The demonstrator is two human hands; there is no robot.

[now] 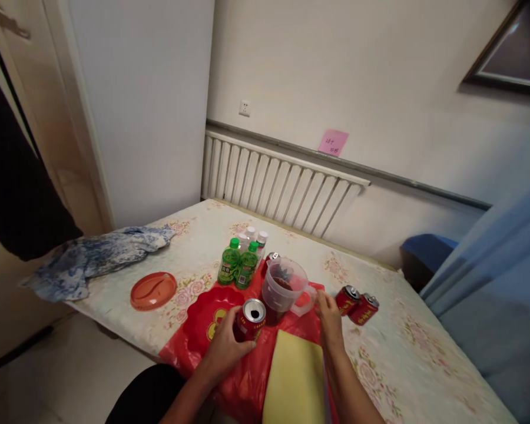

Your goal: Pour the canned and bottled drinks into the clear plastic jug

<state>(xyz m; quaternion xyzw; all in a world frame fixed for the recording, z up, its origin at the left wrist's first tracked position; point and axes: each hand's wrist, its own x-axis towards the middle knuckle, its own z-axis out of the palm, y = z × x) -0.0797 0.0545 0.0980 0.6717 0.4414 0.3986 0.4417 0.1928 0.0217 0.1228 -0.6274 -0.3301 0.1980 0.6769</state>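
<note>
My left hand [224, 347] is wrapped round a red drink can [251, 321], held upright with a dark opening in its silver top. The can is over the right side of a red scalloped tray [194, 321]. Just behind and to the right stands a clear plastic measuring jug [284, 288] with dark liquid in it. Its handle [307, 303] points toward my right hand [330, 321]. The fingers of that hand are curled together beside the handle; whether they touch it or pinch something small, I cannot tell.
Green-capped bottles [238, 265] and white-capped ones stand behind the tray. Another can [272, 257] is partly behind the jug. Two red cans [357, 305] are at the right. A yellow folder [294, 377] lies on red plastic in front. An orange lid [153, 291] and patterned cloth [110, 259] lie left.
</note>
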